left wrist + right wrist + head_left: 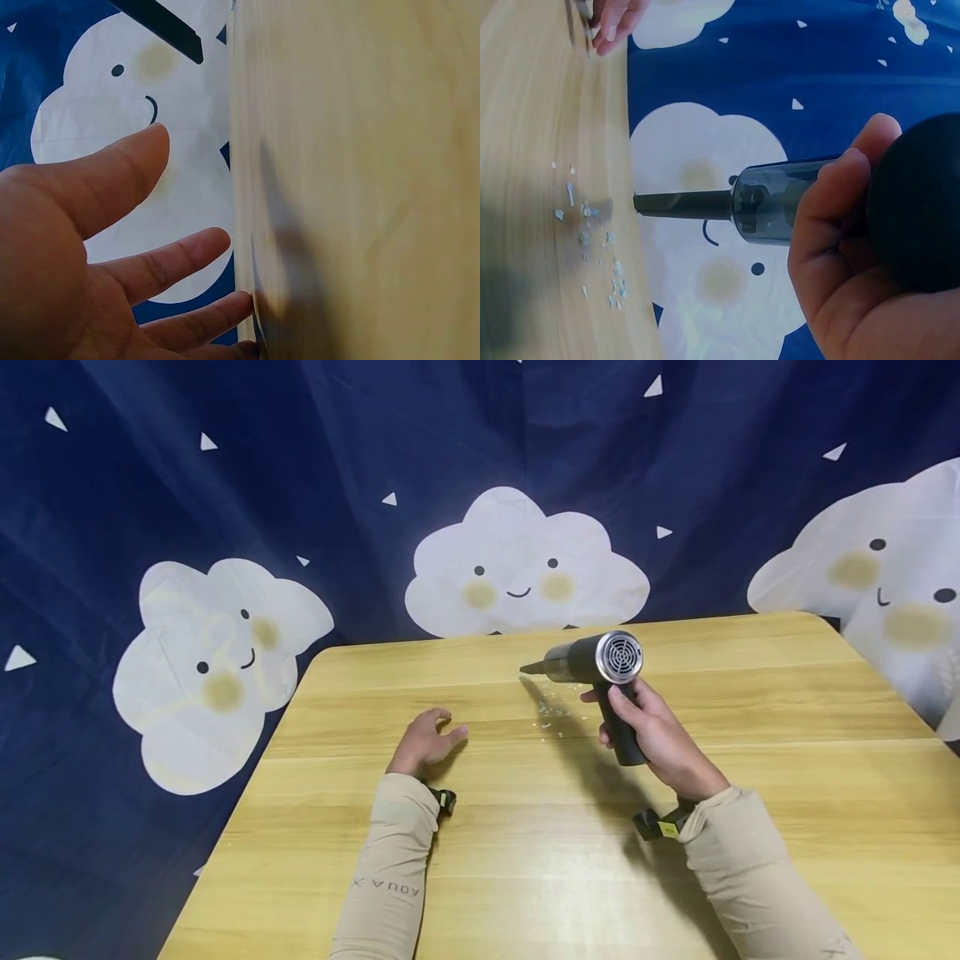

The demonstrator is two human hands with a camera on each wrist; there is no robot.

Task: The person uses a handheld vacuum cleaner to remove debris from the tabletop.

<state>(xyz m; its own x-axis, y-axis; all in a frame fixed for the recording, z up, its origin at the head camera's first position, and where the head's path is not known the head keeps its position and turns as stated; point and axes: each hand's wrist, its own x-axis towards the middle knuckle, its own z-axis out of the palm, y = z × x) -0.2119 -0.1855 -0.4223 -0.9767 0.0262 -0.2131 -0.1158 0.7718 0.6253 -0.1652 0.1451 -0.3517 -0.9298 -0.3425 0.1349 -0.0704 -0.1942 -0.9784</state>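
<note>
A black handheld vacuum (581, 662) with a silver round vent, a see-through dust cup and a flat narrow nozzle is gripped by its handle in my right hand (666, 742). Its nozzle (682, 204) points left, above the table near small pale paper scraps (546, 724). In the right wrist view those scraps (586, 211) lie loosely scattered on the wood. My left hand (426, 743) is to the left of the scraps, low over the table, holding nothing. The left wrist view shows its thumb and fingers (165, 266) spread apart, little finger side nearest the tabletop.
The light wooden table (525, 860) has rounded far corners. Behind it hangs a dark blue curtain (360, 427) with smiling white clouds and small white triangles. Each wrist wears a small black camera (649, 824).
</note>
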